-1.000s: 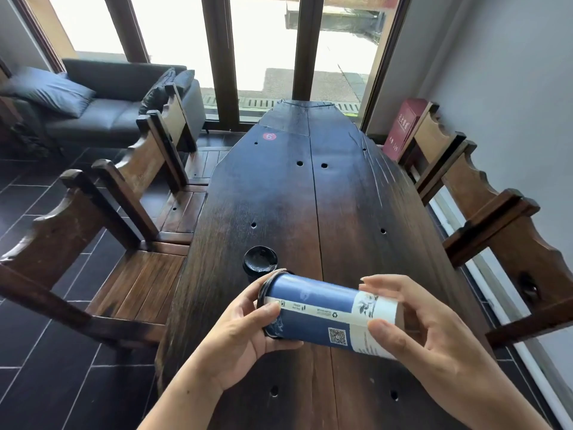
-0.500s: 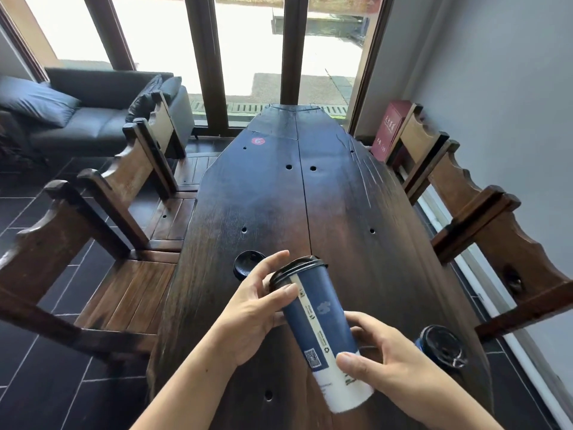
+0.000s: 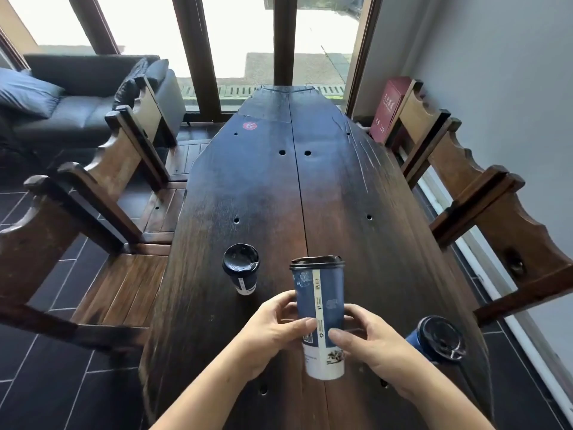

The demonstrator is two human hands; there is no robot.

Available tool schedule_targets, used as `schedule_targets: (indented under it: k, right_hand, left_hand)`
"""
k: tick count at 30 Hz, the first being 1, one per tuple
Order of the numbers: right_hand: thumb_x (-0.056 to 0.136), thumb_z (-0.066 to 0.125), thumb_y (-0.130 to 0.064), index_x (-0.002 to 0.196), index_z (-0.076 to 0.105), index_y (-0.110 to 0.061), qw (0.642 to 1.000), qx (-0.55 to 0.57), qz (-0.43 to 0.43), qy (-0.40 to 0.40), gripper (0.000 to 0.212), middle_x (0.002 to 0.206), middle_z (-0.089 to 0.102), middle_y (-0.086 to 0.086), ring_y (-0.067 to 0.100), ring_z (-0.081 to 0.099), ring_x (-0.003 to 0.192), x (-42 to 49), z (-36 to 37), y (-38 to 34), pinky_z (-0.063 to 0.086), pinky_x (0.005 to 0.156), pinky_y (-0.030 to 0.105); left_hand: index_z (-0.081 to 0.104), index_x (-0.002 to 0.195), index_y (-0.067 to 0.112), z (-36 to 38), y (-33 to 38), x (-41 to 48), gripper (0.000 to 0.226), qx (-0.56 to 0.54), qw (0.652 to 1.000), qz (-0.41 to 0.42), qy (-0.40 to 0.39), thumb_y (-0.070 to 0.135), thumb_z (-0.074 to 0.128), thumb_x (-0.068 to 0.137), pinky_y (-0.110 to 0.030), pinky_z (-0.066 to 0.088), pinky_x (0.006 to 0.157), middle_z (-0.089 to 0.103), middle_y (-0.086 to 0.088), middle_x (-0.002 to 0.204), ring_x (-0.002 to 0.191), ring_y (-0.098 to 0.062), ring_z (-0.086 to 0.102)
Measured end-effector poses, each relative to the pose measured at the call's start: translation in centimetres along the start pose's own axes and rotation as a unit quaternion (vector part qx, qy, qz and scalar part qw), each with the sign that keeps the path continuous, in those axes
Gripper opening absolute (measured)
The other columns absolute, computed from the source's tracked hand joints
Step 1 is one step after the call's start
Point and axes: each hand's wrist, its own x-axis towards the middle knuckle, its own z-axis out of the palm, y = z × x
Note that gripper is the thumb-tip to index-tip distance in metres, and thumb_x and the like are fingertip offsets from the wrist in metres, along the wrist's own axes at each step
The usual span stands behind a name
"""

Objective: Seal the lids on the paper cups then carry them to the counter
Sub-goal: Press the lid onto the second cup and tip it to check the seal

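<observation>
**Tall cup upright between both hands, lid end away from the fingers**

Tall cup (image 3: 319, 308): blue paper with a white base band, held over the near end of the table (image 3: 279, 197). Its long axis is close to vertical, black lid (image 3: 317, 261) on top. Cannot tell whether the base touches the wood or hangs just above it.

Left hand (image 3: 273, 330) wraps the lower half of the cup from its left, thumb across the front and fingers curled behind. Right hand (image 3: 372, 339) does the same from the cup's right, its thumb on the front just beside the left one. Both hands grip the body. Neither touches the lid.

The lid sits directly above both grips, up the cup's axis. Neither hand is clearly nearer to it, so either could slide up. The rim looks seated, but the near edge reads slightly uneven, and a full seal cannot be confirmed from this angle.

Short cup (image 3: 242, 271), lidded, stands to the tall cup's left and a little beyond it, apart from the hands. Third cup (image 3: 437, 339), dark-lidded, stands to the tall cup's right, just beside the right wrist near the table edge.

Judgement: the next step is a press around the rim, or a check of it, with one hand bracing the body. No counter is in view.
</observation>
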Motion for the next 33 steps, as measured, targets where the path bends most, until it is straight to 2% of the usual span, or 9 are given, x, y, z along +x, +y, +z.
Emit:
schedule_targets:
  k: [6,13,17,20,23,26,28,30,33]
  right_hand:
    - [0.087,0.075,-0.032,0.125,0.063,-0.029,0.993,-0.114,0.038,-0.025,0.039,0.107,0.074,-0.005,0.017,0.073,0.093,5.8,-2.4,1.4,0.063,0.071,0.034]
    - [0.079,0.080,-0.021,0.118,0.067,-0.021,0.967,-0.252,0.028,0.027,0.041,0.106,0.076,-0.001,0.018,0.071,0.094,13.0,-3.6,2.7,0.058,0.088,0.041]
    - [0.078,0.081,-0.017,0.116,0.067,-0.022,0.964,-0.261,0.015,0.059,0.040,0.102,0.076,-0.001,0.017,0.071,0.092,16.4,-4.5,4.4,0.056,0.084,0.034]
    - [0.078,0.076,-0.014,0.097,0.066,-0.029,0.965,-0.246,0.012,0.086,0.026,0.086,0.073,-0.008,0.011,0.070,0.080,18.6,-5.0,5.8,0.052,0.072,0.026]
    - [0.077,0.071,-0.014,0.086,0.058,-0.039,0.965,-0.240,0.016,0.109,0.030,0.082,0.075,-0.007,0.014,0.071,0.079,20.8,-5.4,6.8,0.055,0.069,0.028]
    - [0.077,0.072,-0.020,0.090,0.060,-0.034,0.968,-0.225,0.030,0.105,0.023,0.088,0.078,-0.002,0.020,0.073,0.083,22.4,-5.4,7.8,0.060,0.077,0.038]
    - [0.077,0.074,-0.027,0.097,0.063,-0.031,0.968,-0.224,0.030,0.111,0.023,0.090,0.078,-0.003,0.020,0.073,0.084,23.2,-5.3,8.4,0.058,0.073,0.034]
    - [0.076,0.077,-0.029,0.104,0.064,-0.029,0.968,-0.226,0.025,0.109,0.031,0.091,0.076,-0.005,0.021,0.070,0.085,23.5,-5.1,8.8,0.051,0.071,0.029]
    - [0.076,0.083,-0.026,0.117,0.062,-0.019,0.971,-0.220,0.034,0.085,0.047,0.106,0.076,0.003,0.026,0.071,0.099,23.8,-4.9,9.3,0.057,0.085,0.040]
  left_hand:
    - [0.063,0.131,0.033,-1.6,-0.2,4.4,0.052,0.197,0.980,-0.008,0.022,0.026,0.084,0.083,-0.045,0.059,0.096,0.073,-0.003,0.116,0.105,-0.023,0.072]
    - [0.059,0.100,0.052,-4.1,-2.0,10.6,0.040,0.398,0.914,0.027,0.070,0.032,0.087,0.079,-0.024,0.055,0.073,0.069,0.019,0.081,0.074,0.002,0.066]
    - [0.060,0.114,0.040,-4.5,-3.5,14.2,0.045,0.439,0.892,0.051,0.096,0.025,0.086,0.080,-0.026,0.056,0.075,0.071,0.015,0.083,0.077,0.003,0.068]
    - [0.058,0.122,0.034,-4.8,-4.6,16.5,0.050,0.463,0.877,0.051,0.115,0.022,0.085,0.081,-0.034,0.058,0.083,0.074,0.012,0.089,0.083,-0.003,0.071]
    - [0.059,0.122,0.027,-4.9,-5.6,18.6,0.051,0.450,0.880,0.060,0.142,0.017,0.085,0.079,-0.039,0.058,0.087,0.074,0.009,0.098,0.088,-0.009,0.072]
    - [0.057,0.124,0.027,-5.1,-6.7,20.0,0.053,0.411,0.896,0.047,0.159,0.015,0.084,0.081,-0.041,0.059,0.088,0.075,0.009,0.101,0.088,-0.009,0.074]
    - [0.056,0.127,0.026,-5.4,-7.3,20.6,0.054,0.401,0.900,0.035,0.165,0.014,0.083,0.082,-0.042,0.059,0.090,0.076,0.007,0.103,0.090,-0.010,0.075]
    - [0.056,0.129,0.024,-5.5,-7.8,20.8,0.055,0.400,0.901,0.025,0.164,0.013,0.083,0.082,-0.042,0.059,0.092,0.078,0.005,0.102,0.091,-0.012,0.075]
    - [0.053,0.133,0.028,-6.0,-8.3,21.1,0.059,0.408,0.900,0.026,0.148,0.014,0.082,0.083,-0.041,0.059,0.091,0.076,0.008,0.100,0.090,-0.008,0.074]
